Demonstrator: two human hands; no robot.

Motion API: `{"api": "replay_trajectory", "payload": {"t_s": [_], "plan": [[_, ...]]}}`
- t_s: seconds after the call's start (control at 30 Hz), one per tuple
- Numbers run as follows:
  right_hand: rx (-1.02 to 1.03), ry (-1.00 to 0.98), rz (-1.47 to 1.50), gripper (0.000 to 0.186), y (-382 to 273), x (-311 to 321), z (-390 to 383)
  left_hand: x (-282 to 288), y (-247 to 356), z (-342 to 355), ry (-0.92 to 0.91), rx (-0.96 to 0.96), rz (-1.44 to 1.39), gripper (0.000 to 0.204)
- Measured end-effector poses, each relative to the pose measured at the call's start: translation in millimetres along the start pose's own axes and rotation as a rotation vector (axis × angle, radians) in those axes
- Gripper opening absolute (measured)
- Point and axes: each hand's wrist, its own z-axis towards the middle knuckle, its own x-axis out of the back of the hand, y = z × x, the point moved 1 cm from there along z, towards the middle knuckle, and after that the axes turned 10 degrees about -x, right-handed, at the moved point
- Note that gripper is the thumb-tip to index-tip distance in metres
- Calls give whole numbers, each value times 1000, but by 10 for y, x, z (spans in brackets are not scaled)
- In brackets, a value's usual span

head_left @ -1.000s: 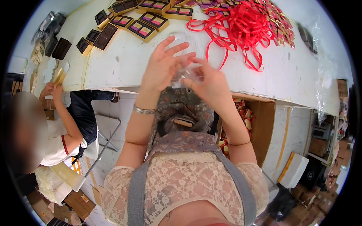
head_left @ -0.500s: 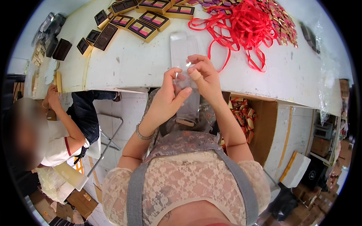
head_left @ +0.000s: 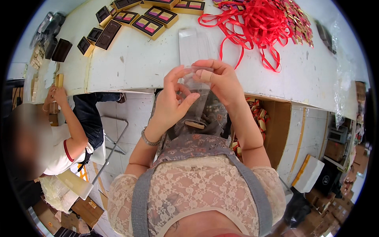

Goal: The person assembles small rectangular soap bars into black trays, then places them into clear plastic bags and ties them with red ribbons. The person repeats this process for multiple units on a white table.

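Between my hands, just off the table's front edge, is a clear plastic sleeve (head_left: 200, 104), see-through and hanging down over my apron. My left hand (head_left: 170, 100) curls its fingers round the sleeve's upper left side, thumb apart toward the middle. Thumb and fingers of my right hand (head_left: 223, 83) pinch the sleeve's top end; a tan bandage wraps one digit. Right behind my fingers, flat clear plastic pieces (head_left: 191, 43) lie on the white table (head_left: 134, 67).
A tangle of red ribbon (head_left: 262, 29) lies at the back right, with small wrapped pieces (head_left: 302, 29) behind it. Gold-edged boxes (head_left: 148, 27) stand at the back left. A cardboard carton (head_left: 276, 126) sits under the table at right. A co-worker's hands (head_left: 56, 94) hold a gold piece at far left.
My right hand has moved a little right, its fingers now folded over the sleeve's top. My left hand has shifted slightly left and up. The sleeve stays between both hands.
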Motion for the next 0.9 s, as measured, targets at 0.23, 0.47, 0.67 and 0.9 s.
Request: {"api": "replay_trajectory", "payload": {"t_s": [0.23, 0.47, 0.67, 0.9], "plan": [[64, -27, -264, 33, -1, 20, -106, 127, 38, -1, -91, 226, -84, 50], [345, -24, -634, 33, 271, -150, -143, 275, 13, -123, -64, 91, 268, 58], [144, -64, -1138, 38, -193, -941, 770, 748, 95, -150, 236, 174, 415, 78], [849, 512, -1786, 50, 272, -744, 1898, 1353, -229, -223, 658, 71, -489, 65]]}}
